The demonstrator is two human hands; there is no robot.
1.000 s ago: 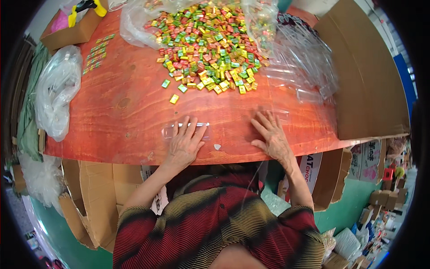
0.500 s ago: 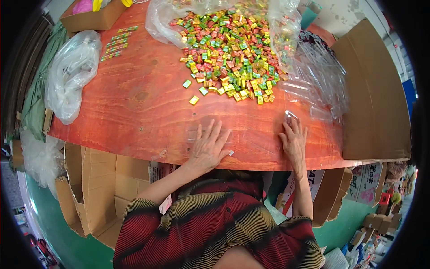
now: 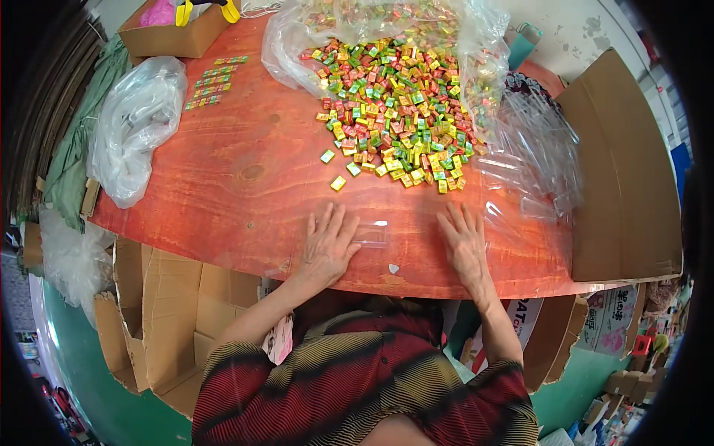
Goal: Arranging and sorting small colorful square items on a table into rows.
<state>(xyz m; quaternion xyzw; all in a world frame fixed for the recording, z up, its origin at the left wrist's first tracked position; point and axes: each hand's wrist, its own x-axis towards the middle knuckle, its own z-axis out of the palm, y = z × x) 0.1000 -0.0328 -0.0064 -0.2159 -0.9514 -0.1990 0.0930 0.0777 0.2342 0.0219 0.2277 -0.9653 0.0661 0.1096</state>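
Fingers (image 3: 335, 221) of the left hand (image 3: 323, 251) spread slightly at a clear tray (image 3: 374, 235); the right hand (image 3: 465, 251), fingers also parted, is over the red table (image 3: 201, 197) near colourful packets (image 3: 401, 119).

Clear plastic tray (image 3: 373, 235) on red tabletop (image 3: 186, 201)

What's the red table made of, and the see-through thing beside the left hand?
Table: probably wood, stained or painted red, slightly shiny; grain and knots show. See-through thing: likely thin, glossy plastic, since light glints and red shows through.
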